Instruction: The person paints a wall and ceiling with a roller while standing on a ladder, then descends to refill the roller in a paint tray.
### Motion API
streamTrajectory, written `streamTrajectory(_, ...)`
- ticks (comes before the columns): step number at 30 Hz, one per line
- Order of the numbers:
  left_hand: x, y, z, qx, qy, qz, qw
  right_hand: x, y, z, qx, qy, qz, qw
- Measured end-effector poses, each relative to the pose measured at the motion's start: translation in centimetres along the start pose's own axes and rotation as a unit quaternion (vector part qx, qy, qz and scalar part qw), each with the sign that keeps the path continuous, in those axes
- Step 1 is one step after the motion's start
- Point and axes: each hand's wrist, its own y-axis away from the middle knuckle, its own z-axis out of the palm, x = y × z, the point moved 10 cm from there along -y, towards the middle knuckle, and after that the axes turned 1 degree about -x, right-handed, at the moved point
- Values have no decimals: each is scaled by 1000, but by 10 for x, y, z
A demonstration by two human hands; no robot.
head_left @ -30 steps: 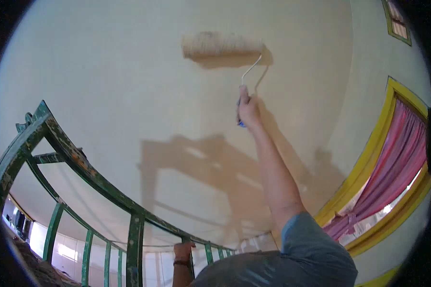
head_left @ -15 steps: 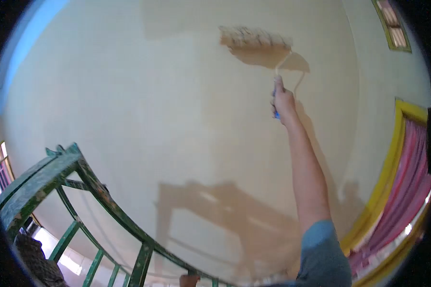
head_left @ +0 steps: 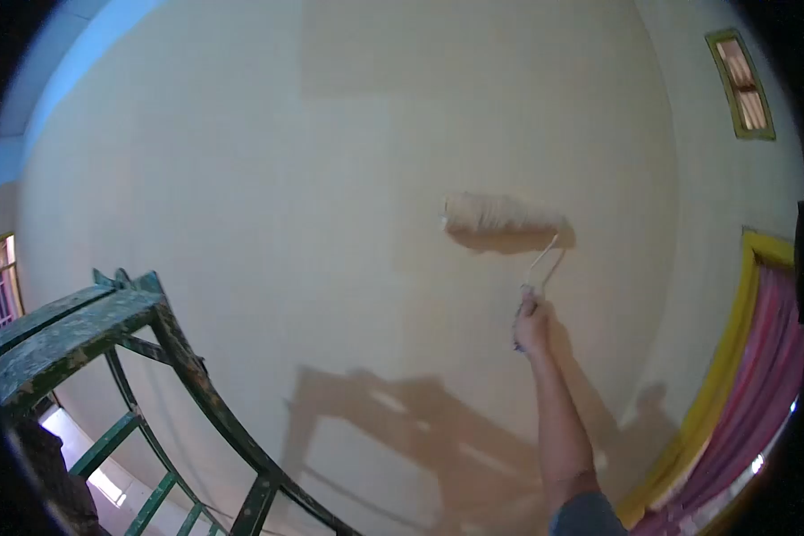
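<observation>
Lowered along the wall (head_left: 241, 196), the roller head (head_left: 502, 214) sits above the right fingers (head_left: 531, 306), curled around its handle (head_left: 527, 288).

- The right arm (head_left: 561, 411) is raised and stretched forward, slanted up and slightly leftward from the lower edge of the view, right of centre.
- The upper arm (head_left: 590, 516) is mostly cut off by that edge.
- The elbow (head_left: 573, 481) is seen almost straightened.
- The forearm is bared.
- The wrist (head_left: 538, 352) is held roughly in line with it.
- The right hand (head_left: 533, 329) is closed in a grip, the thumb (head_left: 529, 303) pointed upward, the fingers (head_left: 517, 327) curled at the left and partly hidden.
</observation>
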Motion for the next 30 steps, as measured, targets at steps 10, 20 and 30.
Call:
streamTrajectory(10, 26, 12, -13, 17, -252, -90, 963, -55, -9, -8, -79, 86, 75, 990)
streamTrajectory(20, 16, 5, -10, 24, -208, -36, 977, -91, -54, 13, -97, -24, 37, 994)
streamTrajectory(30, 32, 17, -9, 17, -253, -113, 961, 212, 203, 25, -55, 69, 63, 994)
